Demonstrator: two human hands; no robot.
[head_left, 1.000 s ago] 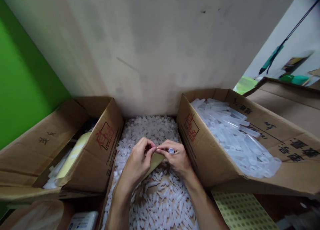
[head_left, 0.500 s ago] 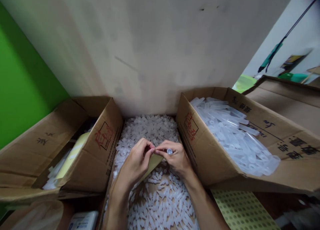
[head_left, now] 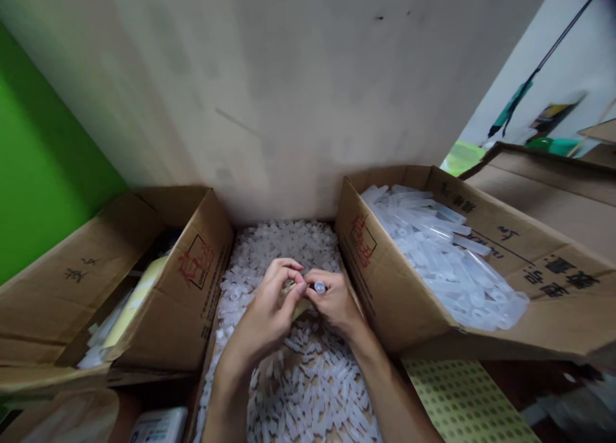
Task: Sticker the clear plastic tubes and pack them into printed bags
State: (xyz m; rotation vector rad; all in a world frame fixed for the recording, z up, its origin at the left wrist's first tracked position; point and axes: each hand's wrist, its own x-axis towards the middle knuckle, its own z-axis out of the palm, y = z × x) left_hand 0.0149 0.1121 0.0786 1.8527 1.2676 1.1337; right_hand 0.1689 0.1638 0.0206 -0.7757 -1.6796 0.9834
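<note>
Taking the hands as the centre of the clock face, a white case (head_left: 158,425) lies at eight o'clock, cut off by the lower edge, and a yellow sheet with rows of dark dots (head_left: 466,398) spreads at four o'clock. At six o'clock, between the forearms, small white plastic pieces (head_left: 320,395) lie loosely scattered over a brown surface (head_left: 282,373). In the middle, the left hand (head_left: 270,305) and right hand (head_left: 331,303) meet at the fingertips. The right hand is closed around a slim translucent tube (head_left: 320,287), whose round end shows above its curled fingers, pointing towards the viewer. The left hand's thumb and forefinger come nearly together, the other fingers loosely bent; whether anything is pinched between the tips I cannot tell. A pale yellow piece (head_left: 301,309) shows in the gap beneath the hands, mostly hidden, and which fingers grip it is unclear. At nine o'clock stands an open cardboard box (head_left: 205,295) with a yellow roll-like item (head_left: 137,302) inside; at three o'clock a second carton (head_left: 359,250) holds a heap of long translucent tubes (head_left: 447,269). At twelve o'clock, beyond the fingers, short clear pieces (head_left: 283,244) are massed up to a grey wall (head_left: 289,96), with a green panel (head_left: 38,154) at ten o'clock and a dark cord (head_left: 568,32) hanging at two o'clock
</note>
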